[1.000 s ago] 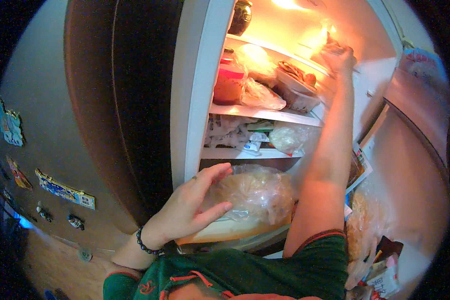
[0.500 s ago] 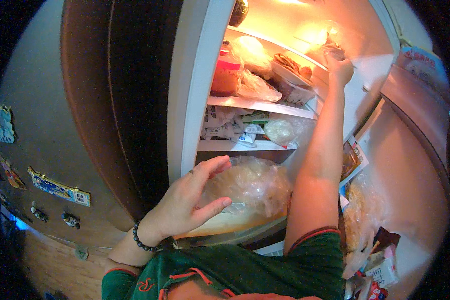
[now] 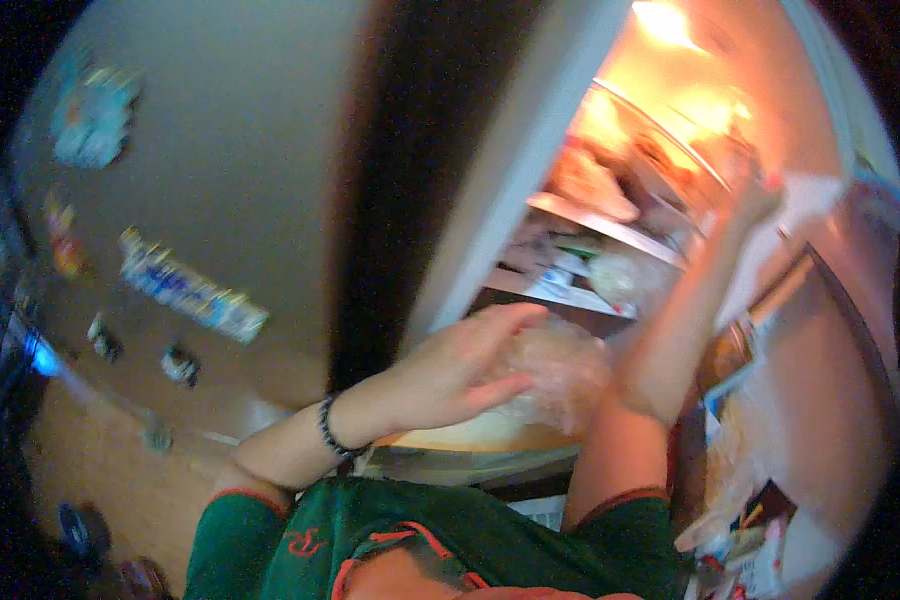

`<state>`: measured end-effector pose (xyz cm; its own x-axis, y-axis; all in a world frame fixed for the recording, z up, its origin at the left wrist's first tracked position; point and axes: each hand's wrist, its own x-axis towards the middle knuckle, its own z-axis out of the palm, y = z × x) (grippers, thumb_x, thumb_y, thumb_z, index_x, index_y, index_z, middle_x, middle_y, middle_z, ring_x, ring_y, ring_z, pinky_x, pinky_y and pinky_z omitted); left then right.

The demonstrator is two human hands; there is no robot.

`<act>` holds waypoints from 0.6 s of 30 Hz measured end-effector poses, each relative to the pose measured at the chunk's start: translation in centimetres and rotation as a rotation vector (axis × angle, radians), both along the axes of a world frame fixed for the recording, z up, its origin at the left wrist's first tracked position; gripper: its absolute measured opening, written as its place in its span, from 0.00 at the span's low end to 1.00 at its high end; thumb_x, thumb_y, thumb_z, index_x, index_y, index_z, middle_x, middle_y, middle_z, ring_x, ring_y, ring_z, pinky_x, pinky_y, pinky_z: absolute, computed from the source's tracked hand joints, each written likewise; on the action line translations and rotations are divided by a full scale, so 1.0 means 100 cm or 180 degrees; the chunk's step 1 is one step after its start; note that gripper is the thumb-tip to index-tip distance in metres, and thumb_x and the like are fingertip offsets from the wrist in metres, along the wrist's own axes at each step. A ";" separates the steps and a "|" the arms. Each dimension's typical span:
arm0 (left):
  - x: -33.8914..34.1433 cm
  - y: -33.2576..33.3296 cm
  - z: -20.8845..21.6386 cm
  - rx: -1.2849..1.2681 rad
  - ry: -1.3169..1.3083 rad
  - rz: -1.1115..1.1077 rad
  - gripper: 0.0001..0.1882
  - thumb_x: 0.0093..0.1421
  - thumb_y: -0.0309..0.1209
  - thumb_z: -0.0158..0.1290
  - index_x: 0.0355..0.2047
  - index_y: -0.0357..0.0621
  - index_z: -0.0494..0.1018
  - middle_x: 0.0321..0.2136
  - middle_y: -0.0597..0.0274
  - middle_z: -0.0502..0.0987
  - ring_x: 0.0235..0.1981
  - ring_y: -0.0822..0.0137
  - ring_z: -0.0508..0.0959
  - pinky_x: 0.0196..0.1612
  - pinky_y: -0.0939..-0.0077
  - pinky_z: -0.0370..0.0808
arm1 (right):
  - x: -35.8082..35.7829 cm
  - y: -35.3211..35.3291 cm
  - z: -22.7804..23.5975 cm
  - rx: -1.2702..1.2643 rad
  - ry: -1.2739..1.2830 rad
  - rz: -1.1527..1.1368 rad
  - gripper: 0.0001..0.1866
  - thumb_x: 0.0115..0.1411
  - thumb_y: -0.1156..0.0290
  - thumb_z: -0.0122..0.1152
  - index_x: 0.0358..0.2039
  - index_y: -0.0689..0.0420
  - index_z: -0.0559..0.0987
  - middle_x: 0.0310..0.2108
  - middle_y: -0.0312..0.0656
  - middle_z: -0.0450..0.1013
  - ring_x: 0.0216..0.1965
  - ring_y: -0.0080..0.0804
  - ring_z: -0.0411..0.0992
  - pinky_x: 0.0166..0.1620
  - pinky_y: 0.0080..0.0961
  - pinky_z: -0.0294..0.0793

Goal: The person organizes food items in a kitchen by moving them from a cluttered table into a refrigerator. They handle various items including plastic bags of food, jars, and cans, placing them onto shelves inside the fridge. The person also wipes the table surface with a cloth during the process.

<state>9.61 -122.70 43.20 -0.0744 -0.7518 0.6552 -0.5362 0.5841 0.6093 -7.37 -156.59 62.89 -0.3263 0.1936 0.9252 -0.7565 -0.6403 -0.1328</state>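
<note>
The picture is smeared by motion. My left hand (image 3: 470,365), a dark bead bracelet on its wrist, is open, thumb and fingers apart. It hovers at a bulky clear plastic bag (image 3: 568,378), which rests at the pulled-out lower drawer (image 3: 450,438) of a lit fridge; whether they touch I cannot tell. My right arm reaches up to the upper shelf. There my right hand (image 3: 758,198) is closed around the lower part of a clear plastic bag (image 3: 740,140), whose contents are blurred.
Bagged food (image 3: 590,182) fills the middle shelf (image 3: 610,228); white packets (image 3: 560,275) and another bag (image 3: 625,275) lie below. The open fridge door (image 3: 810,380) at right holds packages. A grey-brown door (image 3: 230,150) with magnets (image 3: 195,290) stands left, above a wooden floor (image 3: 100,455).
The whole view has swung, so the fridge sits further right and more of the left door and floor shows. Both hands keep nearly the same pose.
</note>
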 end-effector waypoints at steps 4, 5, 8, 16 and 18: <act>-0.033 0.038 -0.019 -0.0889 0.0068 -0.0331 0.28 0.53 0.34 0.55 0.53 0.36 0.62 0.49 0.46 0.68 0.51 0.52 0.69 0.55 0.62 0.65 | 0.023 0.135 -0.029 -0.0607 0.0868 0.0854 0.22 0.51 0.58 0.59 0.32 0.68 0.75 0.30 0.57 0.74 0.33 0.49 0.74 0.40 0.36 0.74; -0.033 0.055 -0.027 -0.0504 -0.0048 -0.0601 0.28 0.53 0.34 0.56 0.52 0.36 0.63 0.48 0.46 0.69 0.50 0.52 0.69 0.54 0.62 0.66 | 0.020 0.173 -0.046 -0.0734 0.1169 0.1045 0.21 0.52 0.59 0.58 0.32 0.68 0.75 0.30 0.56 0.73 0.33 0.49 0.74 0.40 0.36 0.74; -0.027 0.106 -0.051 0.0465 -0.0067 -0.1235 0.27 0.53 0.36 0.57 0.50 0.35 0.65 0.45 0.46 0.71 0.48 0.51 0.71 0.51 0.62 0.68 | 0.034 0.265 -0.097 -0.1045 0.2061 0.1874 0.18 0.55 0.62 0.54 0.33 0.68 0.74 0.31 0.56 0.73 0.33 0.48 0.73 0.40 0.37 0.74; -0.016 0.241 -0.155 0.1692 0.0489 0.0834 0.25 0.54 0.40 0.57 0.45 0.36 0.68 0.38 0.46 0.75 0.40 0.51 0.75 0.42 0.62 0.71 | 0.081 0.402 -0.224 -0.1067 0.2955 0.4973 0.12 0.63 0.70 0.44 0.35 0.69 0.71 0.32 0.54 0.71 0.34 0.45 0.72 0.40 0.38 0.73; 0.021 0.276 -0.165 0.1526 0.0676 0.1461 0.25 0.54 0.41 0.56 0.46 0.36 0.67 0.39 0.45 0.74 0.41 0.49 0.74 0.42 0.60 0.70 | 0.140 0.455 -0.238 -0.0783 0.2585 0.5699 0.10 0.62 0.75 0.46 0.38 0.69 0.72 0.34 0.53 0.72 0.34 0.45 0.71 0.41 0.36 0.73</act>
